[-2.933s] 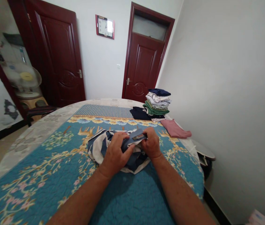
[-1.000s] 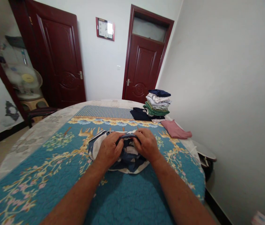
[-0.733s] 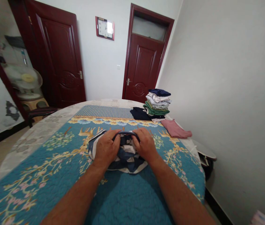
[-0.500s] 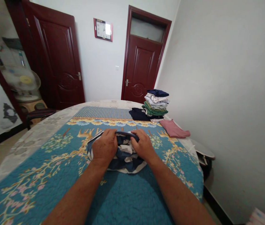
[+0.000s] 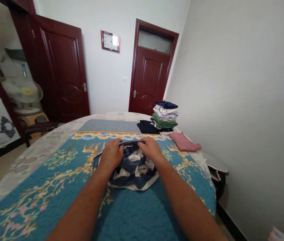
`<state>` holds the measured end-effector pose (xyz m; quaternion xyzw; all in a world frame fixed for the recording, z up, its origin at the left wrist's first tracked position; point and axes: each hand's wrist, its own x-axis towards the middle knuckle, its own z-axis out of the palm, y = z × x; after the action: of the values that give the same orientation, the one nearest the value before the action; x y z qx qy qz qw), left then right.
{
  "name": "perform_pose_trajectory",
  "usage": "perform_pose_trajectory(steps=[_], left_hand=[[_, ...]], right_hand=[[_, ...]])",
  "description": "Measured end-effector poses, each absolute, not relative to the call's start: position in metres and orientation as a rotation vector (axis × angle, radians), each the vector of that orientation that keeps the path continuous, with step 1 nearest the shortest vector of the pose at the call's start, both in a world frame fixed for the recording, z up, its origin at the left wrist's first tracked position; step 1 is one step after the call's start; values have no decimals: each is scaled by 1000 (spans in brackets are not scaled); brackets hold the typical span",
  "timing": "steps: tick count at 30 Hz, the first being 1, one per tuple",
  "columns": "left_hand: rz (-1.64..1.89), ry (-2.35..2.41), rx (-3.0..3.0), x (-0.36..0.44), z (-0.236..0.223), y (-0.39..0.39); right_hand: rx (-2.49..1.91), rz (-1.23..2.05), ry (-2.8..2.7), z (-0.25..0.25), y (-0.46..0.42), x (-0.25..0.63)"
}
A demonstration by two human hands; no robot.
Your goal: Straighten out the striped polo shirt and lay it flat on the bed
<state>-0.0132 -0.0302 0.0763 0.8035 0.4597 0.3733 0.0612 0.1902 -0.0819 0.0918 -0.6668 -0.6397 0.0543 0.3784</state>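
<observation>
A navy-and-white garment (image 5: pixel 132 170) lies bunched on the teal patterned cloth, with small dark lettering on one white patch. Its navy band (image 5: pixel 132 143) runs across the top, stretched between my two hands. My left hand (image 5: pixel 113 154) is closed on the left end of that band, fingers over the far side and thumb on the near side. At the other end, my right hand (image 5: pixel 151 149) pinches the band between thumb and fingers. Loose folds hang below the band, and some of the garment's left side is hidden behind my left hand.
Folded clothes rise in a stack (image 5: pixel 165 115) at the table's far right. Beside it are a dark folded garment (image 5: pixel 147 127) and a pink one (image 5: pixel 184 142). The teal cloth (image 5: pixel 137 214) covers much of the round table; a wall (image 5: pixel 244 100) stands to the right.
My hands still grip the band. More of the garment's front, including lettering, now shows below it. The camera view has tilted slightly upward, so the room sits lower.
</observation>
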Motion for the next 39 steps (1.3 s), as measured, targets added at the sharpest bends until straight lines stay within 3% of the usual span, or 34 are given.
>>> perform_pose_trajectory(steps=[3,7,14,18,24,28,39], left_hand=[[1307,1358,2525,-4,78,-47],[1070,1284,2400,11,82,-60],[1067,915,1358,18,82,-40],[1152,814,945,10,94,-23],[1028,576,781,-6,100,-18],[924,509,815,-18,92,-20],[1009,1101,1455,-15,90,-37]], right_hand=[[-1628,221,-1614,98,-69,181],[-1522,289,-1518,94,-62,168],[-1181,903,-1181,90,-69,162],[-1230,1160,-1322,89,-73,165],[-1286,493,-1619,81,-73,168],[-1392,353,-1733,78,-72,168],[-1838,-188,-1838,94,-89,147]])
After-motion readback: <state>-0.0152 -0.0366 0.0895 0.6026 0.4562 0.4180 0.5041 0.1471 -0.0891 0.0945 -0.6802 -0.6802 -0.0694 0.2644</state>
